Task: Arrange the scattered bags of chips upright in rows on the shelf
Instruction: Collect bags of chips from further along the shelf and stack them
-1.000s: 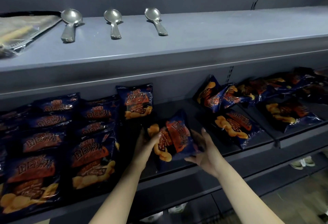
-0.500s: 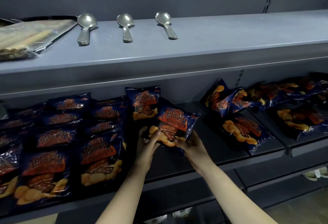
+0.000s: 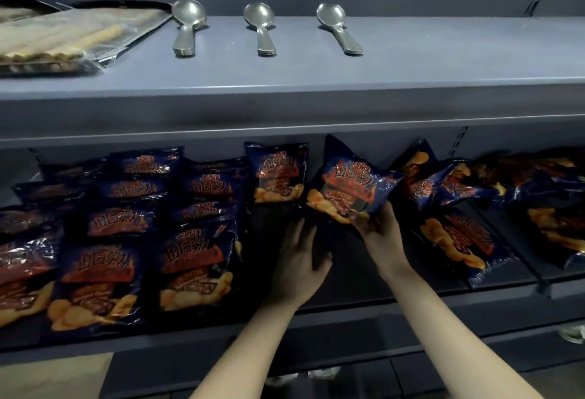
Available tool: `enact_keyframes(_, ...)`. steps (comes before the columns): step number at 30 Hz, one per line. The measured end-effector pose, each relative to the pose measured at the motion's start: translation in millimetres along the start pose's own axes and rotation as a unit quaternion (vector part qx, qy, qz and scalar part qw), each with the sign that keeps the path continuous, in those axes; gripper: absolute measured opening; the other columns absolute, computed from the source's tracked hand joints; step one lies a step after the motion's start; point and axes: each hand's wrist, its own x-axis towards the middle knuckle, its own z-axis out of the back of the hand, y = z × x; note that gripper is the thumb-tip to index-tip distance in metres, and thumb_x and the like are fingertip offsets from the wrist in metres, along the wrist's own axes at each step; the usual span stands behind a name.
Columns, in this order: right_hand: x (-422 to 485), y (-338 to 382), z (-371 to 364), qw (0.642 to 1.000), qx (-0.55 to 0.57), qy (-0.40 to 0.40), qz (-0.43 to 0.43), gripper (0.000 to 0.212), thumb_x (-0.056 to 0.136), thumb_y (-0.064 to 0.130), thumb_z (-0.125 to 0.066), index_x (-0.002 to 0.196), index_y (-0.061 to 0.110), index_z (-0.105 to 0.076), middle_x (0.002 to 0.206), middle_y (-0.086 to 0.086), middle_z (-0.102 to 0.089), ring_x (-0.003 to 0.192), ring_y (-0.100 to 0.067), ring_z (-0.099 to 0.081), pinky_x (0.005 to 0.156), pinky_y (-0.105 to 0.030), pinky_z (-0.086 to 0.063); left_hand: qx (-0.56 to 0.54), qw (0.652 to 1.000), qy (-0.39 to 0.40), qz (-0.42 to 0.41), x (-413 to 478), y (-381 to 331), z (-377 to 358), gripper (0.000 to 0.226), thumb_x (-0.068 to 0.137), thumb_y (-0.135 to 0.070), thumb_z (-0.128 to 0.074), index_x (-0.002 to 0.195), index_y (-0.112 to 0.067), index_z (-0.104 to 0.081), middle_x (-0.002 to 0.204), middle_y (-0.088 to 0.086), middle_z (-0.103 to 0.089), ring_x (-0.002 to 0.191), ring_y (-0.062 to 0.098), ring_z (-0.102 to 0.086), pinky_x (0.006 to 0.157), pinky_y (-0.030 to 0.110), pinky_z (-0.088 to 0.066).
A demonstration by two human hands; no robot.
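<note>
My right hand (image 3: 381, 234) grips the bottom edge of a dark blue chip bag (image 3: 349, 189), held tilted above the lower shelf (image 3: 364, 275). My left hand (image 3: 299, 264) hovers open over the bare shelf just left of it, holding nothing. Behind, one bag (image 3: 277, 174) stands upright against the back wall. On the left, several bags stand in neat rows (image 3: 133, 234). To the right, more bags lie scattered and flat (image 3: 459, 240), with a heap (image 3: 437, 180) leaning at the back.
The upper shelf (image 3: 411, 66) carries three metal spoons (image 3: 262, 28) and a clear packet of sticks (image 3: 63, 41) at the left. A shelf divider edge (image 3: 543, 288) runs at the right. Shoes (image 3: 573, 333) show on the floor below.
My left hand has let go of the bag and dropped back, open. My right hand has carried the bag up and toward the shelf's back. The camera has moved closer.
</note>
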Motion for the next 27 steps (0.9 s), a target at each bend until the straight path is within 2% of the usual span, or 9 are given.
enact_keyframes(2,8,0,-1,1.000,-0.017,0.008,0.004,0.038,0.085,0.001,-0.065,0.104,0.031,-0.052,0.099,0.017,-0.066,0.095,0.005,-0.062,0.077,-0.010,-0.048,0.096,0.991,0.060,-0.065,2,2,-6,0.067,0.092,-0.055,-0.035,0.149,-0.020,-0.022,0.159,0.003,-0.004,0.145,0.021,0.002,0.115,0.036,0.002)
enact_keyframes(5,17,-4,-6,0.999,-0.045,0.021,0.003,0.033,0.084,0.001,-0.066,0.099,0.028,-0.052,0.094,0.014,-0.066,0.090,0.002,-0.063,0.077,-0.015,-0.050,0.156,0.978,0.104,-0.090,4,3,-10,0.071,0.092,-0.059,-0.026,0.149,-0.019,-0.017,0.159,0.005,-0.003,0.145,0.022,0.004,0.115,0.039,0.008)
enact_keyframes(10,24,-9,-24,0.995,-0.093,0.040,-0.003,0.030,0.083,0.009,-0.069,0.097,0.028,-0.051,0.097,0.010,-0.065,0.092,-0.005,-0.062,0.078,-0.023,-0.047,0.163,0.977,0.111,-0.080,5,3,-11,0.072,0.091,-0.060,-0.026,0.150,-0.019,-0.014,0.159,0.004,-0.006,0.145,0.021,0.003,0.116,0.039,0.006)
enact_keyframes(14,27,-8,-44,0.990,-0.126,0.067,0.011,0.030,0.084,0.008,-0.066,0.092,0.032,-0.049,0.092,0.015,-0.061,0.085,0.004,-0.057,0.069,-0.017,-0.042,0.146,0.980,0.115,-0.078,5,0,-8,0.073,0.092,-0.058,-0.031,0.151,-0.020,-0.010,0.159,0.002,-0.003,0.145,0.020,0.004,0.117,0.038,0.004)
enact_keyframes(17,31,-9,-58,0.985,-0.144,0.088,0.017,0.029,0.086,0.008,-0.062,0.102,0.029,-0.050,0.095,0.016,-0.061,0.088,0.000,-0.057,0.072,-0.020,-0.041,0.109,0.985,0.103,-0.080,4,-2,-5,0.074,0.092,-0.055,-0.035,0.151,-0.020,-0.008,0.159,0.001,-0.004,0.145,0.017,0.004,0.118,0.037,0.003)
enact_keyframes(21,36,-16,-73,0.970,-0.204,0.131,0.009,0.023,0.089,0.010,-0.058,0.109,0.019,-0.052,0.107,-0.001,-0.062,0.101,-0.019,-0.057,0.078,-0.027,-0.042,0.084,0.989,0.088,-0.083,3,-5,-2,0.071,0.092,-0.050,-0.040,0.150,-0.019,-0.014,0.158,0.003,-0.013,0.145,0.017,-0.002,0.118,0.035,-0.001)
enact_keyframes(23,36,-23,-78,0.948,-0.278,0.152,0.032,0.034,0.091,0.015,-0.057,0.124,0.008,-0.050,0.120,-0.011,-0.057,0.114,-0.026,-0.050,0.085,-0.025,-0.036,0.076,0.990,0.084,-0.079,3,-5,-1,0.070,0.091,-0.049,-0.043,0.149,-0.018,-0.019,0.156,0.004,-0.019,0.145,0.018,-0.008,0.118,0.034,-0.004)
enact_keyframes(25,36,-27,-80,0.926,-0.335,0.164,0.059,0.053,0.093,0.019,-0.056,0.139,0.001,-0.038,0.135,-0.016,-0.048,0.127,-0.030,-0.039,0.093,-0.022,-0.030,0.066,0.992,0.080,-0.075,2,-5,0,0.070,0.090,-0.047,-0.047,0.148,-0.016,-0.023,0.155,0.005,-0.023,0.144,0.019,-0.012,0.117,0.032,-0.006)
enact_keyframes(27,35,-26,-80,0.919,-0.353,0.166,0.062,0.061,0.094,0.022,-0.055,0.145,0.000,-0.028,0.142,-0.017,-0.041,0.133,-0.032,-0.032,0.104,-0.029,-0.028,0.075,0.991,0.080,-0.077,2,-5,0,0.071,0.090,-0.047,-0.047,0.149,-0.016,-0.022,0.155,0.005,-0.022,0.144,0.019,-0.011,0.117,0.032,-0.005)
